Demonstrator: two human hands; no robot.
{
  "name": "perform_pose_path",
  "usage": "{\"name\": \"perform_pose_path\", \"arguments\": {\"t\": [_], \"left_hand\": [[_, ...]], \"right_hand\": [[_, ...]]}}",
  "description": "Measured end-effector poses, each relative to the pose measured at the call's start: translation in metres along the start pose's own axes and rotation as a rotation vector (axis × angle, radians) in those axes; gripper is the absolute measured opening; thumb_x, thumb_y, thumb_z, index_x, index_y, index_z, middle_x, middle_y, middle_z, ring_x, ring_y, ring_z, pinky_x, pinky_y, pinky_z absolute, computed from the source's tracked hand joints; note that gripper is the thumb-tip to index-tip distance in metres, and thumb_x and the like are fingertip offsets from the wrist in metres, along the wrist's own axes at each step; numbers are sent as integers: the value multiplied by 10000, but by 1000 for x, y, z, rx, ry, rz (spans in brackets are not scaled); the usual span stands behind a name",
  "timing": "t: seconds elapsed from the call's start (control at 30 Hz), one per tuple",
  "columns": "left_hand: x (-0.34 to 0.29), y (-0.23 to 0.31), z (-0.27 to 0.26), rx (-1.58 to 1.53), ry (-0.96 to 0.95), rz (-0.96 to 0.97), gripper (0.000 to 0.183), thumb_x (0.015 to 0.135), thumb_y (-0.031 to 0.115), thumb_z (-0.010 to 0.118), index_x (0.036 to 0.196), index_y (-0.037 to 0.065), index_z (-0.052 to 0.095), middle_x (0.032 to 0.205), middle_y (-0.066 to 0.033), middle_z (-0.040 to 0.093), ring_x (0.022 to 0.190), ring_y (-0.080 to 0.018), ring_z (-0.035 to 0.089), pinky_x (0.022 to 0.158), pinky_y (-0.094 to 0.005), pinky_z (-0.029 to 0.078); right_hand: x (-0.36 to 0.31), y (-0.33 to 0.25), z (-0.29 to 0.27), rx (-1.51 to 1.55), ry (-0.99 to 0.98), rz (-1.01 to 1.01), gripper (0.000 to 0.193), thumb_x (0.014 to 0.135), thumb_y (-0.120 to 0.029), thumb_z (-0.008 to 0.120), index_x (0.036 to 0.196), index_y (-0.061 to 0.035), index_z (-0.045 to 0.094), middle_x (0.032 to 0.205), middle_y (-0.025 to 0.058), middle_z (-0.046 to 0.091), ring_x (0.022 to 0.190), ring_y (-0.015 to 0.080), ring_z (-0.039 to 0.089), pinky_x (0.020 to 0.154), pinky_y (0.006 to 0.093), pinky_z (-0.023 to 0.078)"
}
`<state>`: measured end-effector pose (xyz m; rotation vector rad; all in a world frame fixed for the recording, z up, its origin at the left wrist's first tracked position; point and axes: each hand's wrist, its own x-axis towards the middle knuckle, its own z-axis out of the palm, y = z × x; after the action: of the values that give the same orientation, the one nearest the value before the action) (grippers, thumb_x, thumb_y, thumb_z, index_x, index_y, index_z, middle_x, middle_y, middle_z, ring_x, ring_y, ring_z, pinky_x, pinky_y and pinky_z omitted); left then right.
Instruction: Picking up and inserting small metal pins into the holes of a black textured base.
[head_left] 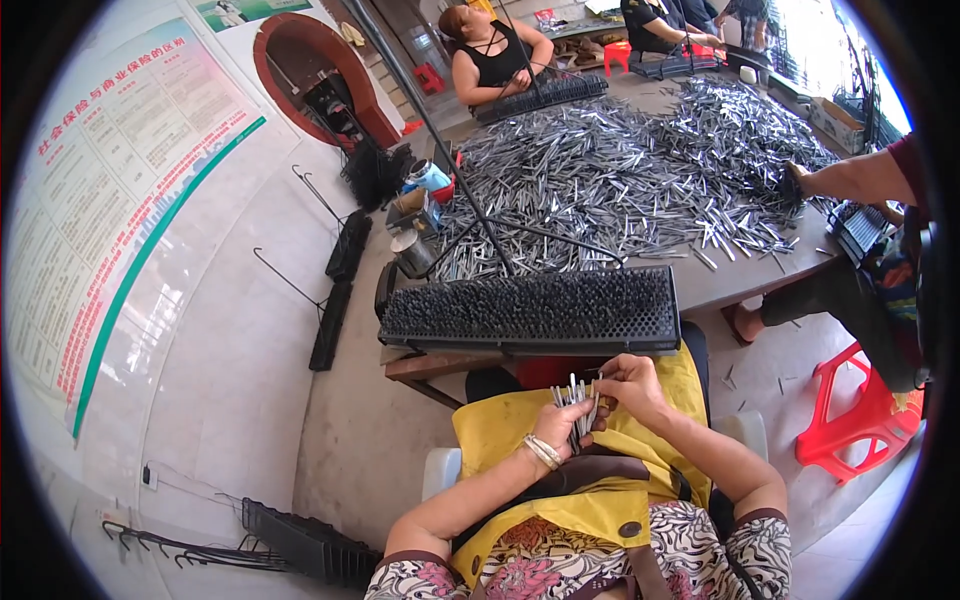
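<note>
A loose bundle of slim, silvery-grey metal-looking rods is held upright in the left hand, above the lap. The rods are straight and narrow, and their upper ends are fanned slightly apart at uneven heights. The bundle is clamped by the left hand's closed fingers and thumb. The thumb and fingertips of the right hand are brought together at the bundle's right side; whether a single rod is pinched there cannot be told.

Just beyond the hands, a long black rectangular rack with a perforated top is set along the near edge of the grey tabletop. Most of its top is crowded with dark upright tips, while bare round holes are shown at its right end. Only a narrow gap is left between the right hand and the rack's front edge. Beneath the hands, a yellow cloth apron is spread over the lap. Behind the rack, a broad heap of loose grey rods is spread over the tabletop. More room is seen to the left, where a strip of pale floor is bordered by the white wall.
</note>
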<state>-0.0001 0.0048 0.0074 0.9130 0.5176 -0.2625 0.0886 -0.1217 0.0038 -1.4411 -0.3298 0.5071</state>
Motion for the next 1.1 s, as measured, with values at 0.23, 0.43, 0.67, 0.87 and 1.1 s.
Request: {"name": "perform_pose_path", "arguments": {"t": [0.23,0.43,0.67,0.87,1.1], "left_hand": [[4,1,0,18,124,58,158,796,145,545,908,33,544,832,-130,623,665,-195,608,414,-271,412],[13,10,-1,-23,87,1,156,800,144,550,895,24,521,843,-137,606,677,-214,598,408,-255,398],[12,3,-2,-54,95,-35,150,800,139,553,895,26,527,846,-135,602,689,-211,594,422,-246,396],[10,2,-5,-103,50,-48,151,795,144,566,889,30,534,831,-127,607,694,-203,599,426,-243,403],[11,5,-4,-120,83,-38,143,790,131,553,852,3,539,785,-137,609,642,-231,605,422,-275,382]], "right_hand": [[16,-17,-21,20,198,-260,58,725,-18,605,730,10,554,553,38,542,435,83,495,372,219,372],[50,-30,-56,-130,371,-346,95,764,-40,596,808,39,564,619,37,569,496,73,522,449,194,406],[67,-18,-49,-202,399,-484,92,775,-30,595,842,25,567,646,14,572,542,45,502,496,168,392],[76,-6,-33,-495,363,-656,101,770,-39,602,853,9,572,640,23,580,551,31,506,509,167,402],[92,-5,-32,-882,103,-848,133,742,-68,591,853,-2,562,731,151,575,662,309,567,568,319,448]]}}
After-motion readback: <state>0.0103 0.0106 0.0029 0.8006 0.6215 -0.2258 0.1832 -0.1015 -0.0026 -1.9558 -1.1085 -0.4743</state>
